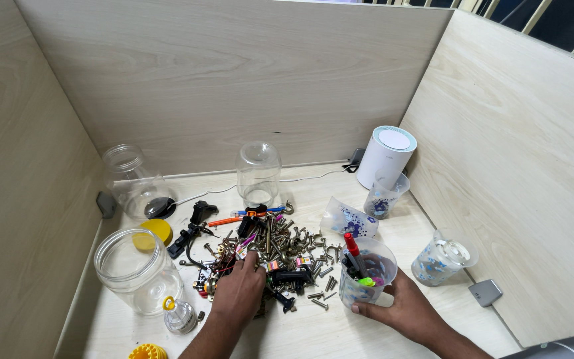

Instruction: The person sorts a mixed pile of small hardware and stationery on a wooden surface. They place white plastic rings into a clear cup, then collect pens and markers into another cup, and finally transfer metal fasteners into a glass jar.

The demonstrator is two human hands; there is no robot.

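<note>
On our pale, walled tabletop (340, 332), our left hand (239, 292) pinches into the screw pile (280, 249); our right hand (403, 306) grips a clear cup (367, 276) of markers.

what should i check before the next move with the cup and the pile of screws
1. Right hand grips the clear plastic cup near its base: ok.
2. Cup stands upright, with the red marker and other pens inside: ok.
3. Left hand rests on the heap of metal screws and small parts: ok.
4. What the left fingers pinch: cannot tell, they are hidden.
5. Room left in the cup: cannot tell.
6. Large clear plastic jar stands open beside the left hand, its yellow lid off: ok.
</note>
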